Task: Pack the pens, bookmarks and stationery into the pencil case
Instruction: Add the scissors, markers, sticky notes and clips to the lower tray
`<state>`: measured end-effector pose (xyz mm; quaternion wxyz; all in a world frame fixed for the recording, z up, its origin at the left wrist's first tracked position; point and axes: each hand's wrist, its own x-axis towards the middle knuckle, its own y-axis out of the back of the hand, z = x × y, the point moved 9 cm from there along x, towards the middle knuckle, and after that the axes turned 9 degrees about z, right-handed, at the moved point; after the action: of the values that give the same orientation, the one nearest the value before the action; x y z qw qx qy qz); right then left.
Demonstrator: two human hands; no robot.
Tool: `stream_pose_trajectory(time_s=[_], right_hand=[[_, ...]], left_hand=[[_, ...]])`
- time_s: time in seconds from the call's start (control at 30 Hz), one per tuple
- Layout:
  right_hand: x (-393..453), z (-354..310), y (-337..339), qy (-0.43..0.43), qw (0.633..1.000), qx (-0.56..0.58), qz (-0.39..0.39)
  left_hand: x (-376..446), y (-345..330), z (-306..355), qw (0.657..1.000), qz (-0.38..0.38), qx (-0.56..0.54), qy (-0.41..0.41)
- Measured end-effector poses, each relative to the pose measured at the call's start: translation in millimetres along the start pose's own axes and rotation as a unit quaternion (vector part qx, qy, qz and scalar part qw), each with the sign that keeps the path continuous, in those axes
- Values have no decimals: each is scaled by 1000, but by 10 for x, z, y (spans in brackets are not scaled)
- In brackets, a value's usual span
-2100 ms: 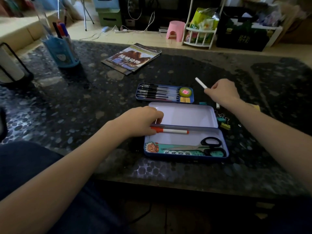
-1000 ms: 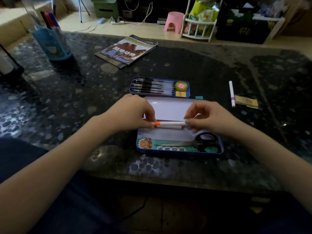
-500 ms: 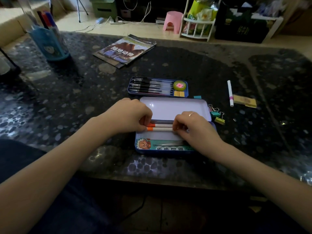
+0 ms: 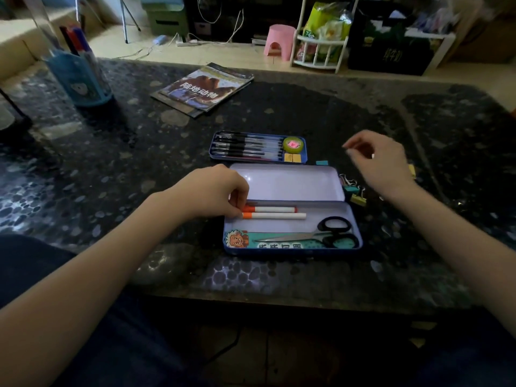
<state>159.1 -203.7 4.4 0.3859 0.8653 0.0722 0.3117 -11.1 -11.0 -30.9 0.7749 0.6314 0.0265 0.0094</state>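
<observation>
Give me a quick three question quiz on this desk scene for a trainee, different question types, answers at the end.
1. True or false: the scissors lie inside the open pencil case.
2. How many orange-capped pens lie in the case's bottom half?
3. The left hand touches: A) the pens' orange ends, B) the scissors, C) the book.

Key: 1 true. 2 two. 3 A. The right hand hovers past the binder clips, apparently holding nothing.
</observation>
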Motion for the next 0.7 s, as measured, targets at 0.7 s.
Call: stream_pose_trajectory(time_s=[0.7], right_hand=[[40, 639, -328, -193, 943, -239, -131]], left_hand=[[12, 106, 35, 995, 23, -96, 4]])
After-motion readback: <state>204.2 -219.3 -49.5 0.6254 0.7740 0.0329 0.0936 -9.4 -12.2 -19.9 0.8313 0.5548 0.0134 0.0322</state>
